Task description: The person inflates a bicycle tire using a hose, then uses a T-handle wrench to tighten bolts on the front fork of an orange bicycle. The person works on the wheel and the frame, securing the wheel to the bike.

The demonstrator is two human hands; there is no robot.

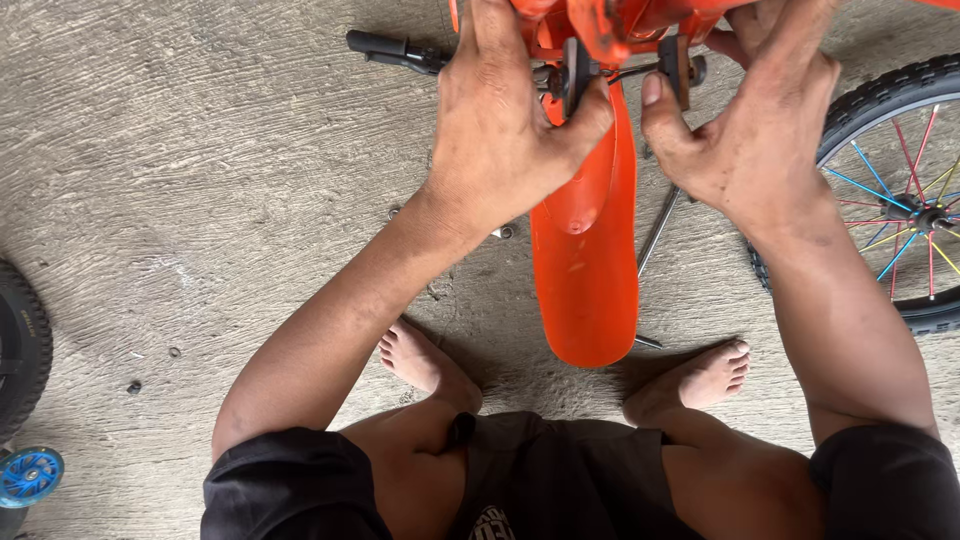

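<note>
The glossy orange plastic bicycle mudguard (585,260) hung from the orange metal frame (600,25) at the top of the view, directly in front of the squatting person and above the gap between both bare feet. Its long axis ran from the frame down toward the person, the rounded free end pointing at the knees. The upper end already sat between the two black brake pads (575,75), while a thin metal stay (658,232) dangled loose beside it, so the fitting looked only partly done; whether any bolt was tightened could not be told.

The left hand (500,130) wrapped over the left brake arm, its thumb pressed against the pad at the mudguard's top edge. The right hand (760,130) gripped the right brake arm, thumb pushing inward from the other side.

A black handlebar grip (385,47) poked out behind the left hand. To the right stood a black-tyred wheel with multicoloured spokes (900,200), all on the rough grey concrete floor (200,200). A small blue training wheel (30,475) lay at the far left.
</note>
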